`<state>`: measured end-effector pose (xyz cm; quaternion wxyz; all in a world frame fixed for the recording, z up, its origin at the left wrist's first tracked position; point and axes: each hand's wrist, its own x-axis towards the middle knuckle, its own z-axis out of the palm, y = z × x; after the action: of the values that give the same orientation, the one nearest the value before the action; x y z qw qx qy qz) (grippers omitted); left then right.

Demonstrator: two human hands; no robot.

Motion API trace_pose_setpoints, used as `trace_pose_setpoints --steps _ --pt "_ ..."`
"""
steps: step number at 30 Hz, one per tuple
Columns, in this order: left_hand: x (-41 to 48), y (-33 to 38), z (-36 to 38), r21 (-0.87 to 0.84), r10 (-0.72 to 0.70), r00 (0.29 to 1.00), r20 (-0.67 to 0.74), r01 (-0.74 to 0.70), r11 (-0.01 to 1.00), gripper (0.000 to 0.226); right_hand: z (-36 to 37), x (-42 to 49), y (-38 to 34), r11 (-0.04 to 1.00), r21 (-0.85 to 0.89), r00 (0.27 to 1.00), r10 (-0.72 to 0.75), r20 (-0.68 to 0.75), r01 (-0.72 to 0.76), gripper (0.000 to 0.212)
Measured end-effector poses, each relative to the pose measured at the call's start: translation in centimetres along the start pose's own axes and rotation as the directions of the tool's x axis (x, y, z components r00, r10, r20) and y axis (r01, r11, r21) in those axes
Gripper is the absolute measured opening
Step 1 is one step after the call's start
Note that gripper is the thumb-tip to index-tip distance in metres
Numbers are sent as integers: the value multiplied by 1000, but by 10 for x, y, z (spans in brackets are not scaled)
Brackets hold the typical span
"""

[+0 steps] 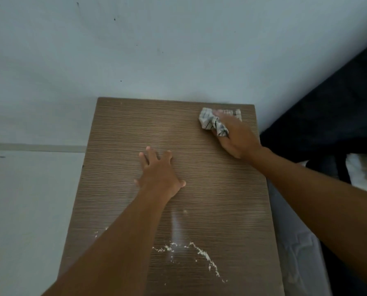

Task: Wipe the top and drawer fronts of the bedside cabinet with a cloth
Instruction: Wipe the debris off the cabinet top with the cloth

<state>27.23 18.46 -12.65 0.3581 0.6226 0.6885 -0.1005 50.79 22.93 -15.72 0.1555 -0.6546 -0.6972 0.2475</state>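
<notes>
I am looking straight down at the wood-grain top of the bedside cabinet (221, 189), which stands against a pale wall (157, 50). The right grip (235, 135), a bare hand reaching in from the right edge, is grasping a crumpled checked cloth (210, 120) and pressing it onto the cabinet's far right corner, close to the wall. Part of the cloth bunches out to the left of the fingers, and a strip of it shows between them. The left grip (160, 175), also a bare hand, is released: it lies palm down on the middle of the top with its fingers spread and holds nothing. The two are well apart. Near the front edge of the top, a loose trail of pale crumbs (201, 252) runs from the middle toward the right, with a few more specks just beside the left forearm. A faint whitish streak (176, 227) rises from the crumbs toward the left grip. A light floor (29, 210) lies to the left of the cabinet, and dark bedding (338, 103) fills the right side. The drawer fronts are out of view.
</notes>
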Motion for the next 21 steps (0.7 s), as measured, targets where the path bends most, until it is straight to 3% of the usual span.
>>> trace_pose_setpoints --steps 8,11,15,21 --pt "1 -1 2 -4 -1 1000 -6 1 1000 98 36 -107 -13 981 29 979 -191 72 190 57" --pt "1 -1 0 -5 8 1000 1 -8 1000 99 50 -150 -26 980 28 975 -200 93 198 48" --pt "0 -1 -1 8 19 1000 9 -19 1000 97 72 -204 -44 985 -1 977 -173 128 175 51" --pt "-8 -6 -4 66 67 998 -7 -66 996 92 91 -256 -69 971 45 969 -236 77 233 50"
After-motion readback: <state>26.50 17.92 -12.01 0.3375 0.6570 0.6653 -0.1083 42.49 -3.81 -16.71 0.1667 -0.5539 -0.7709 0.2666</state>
